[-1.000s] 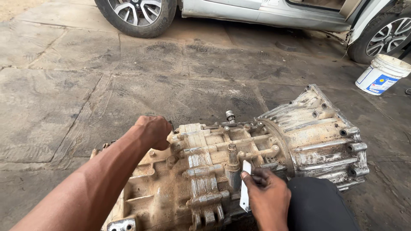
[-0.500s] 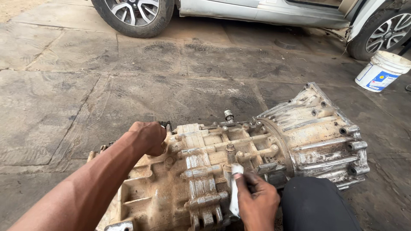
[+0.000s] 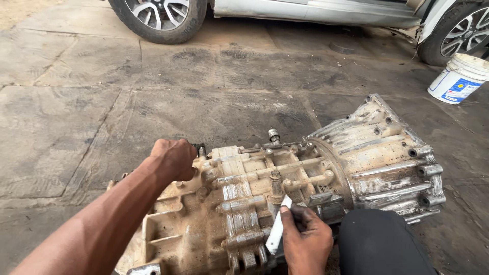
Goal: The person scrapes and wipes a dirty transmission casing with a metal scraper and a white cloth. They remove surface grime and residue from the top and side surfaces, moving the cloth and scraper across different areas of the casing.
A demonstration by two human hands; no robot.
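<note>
A dirty metal gearbox casing (image 3: 356,163) lies on its side on the concrete floor. My left hand (image 3: 175,158) is closed in a fist against the casing's far top edge, by a small dark fitting. My right hand (image 3: 305,244) grips a flat white scraper-like tool (image 3: 277,229), with its tip pressed against a ribbed part of the casing near a short upright stud (image 3: 275,175). My dark-trousered knee (image 3: 382,244) rests beside the casing's bell end.
A silver car stands at the back, with one wheel (image 3: 160,15) at top left and another wheel (image 3: 466,33) at top right. A white plastic bucket (image 3: 458,79) sits on the oil-stained concrete at the right.
My right hand has slid left along the casing with the white tool, now nearer the upright stud. My left hand stays in a fist on the casing's far edge.
</note>
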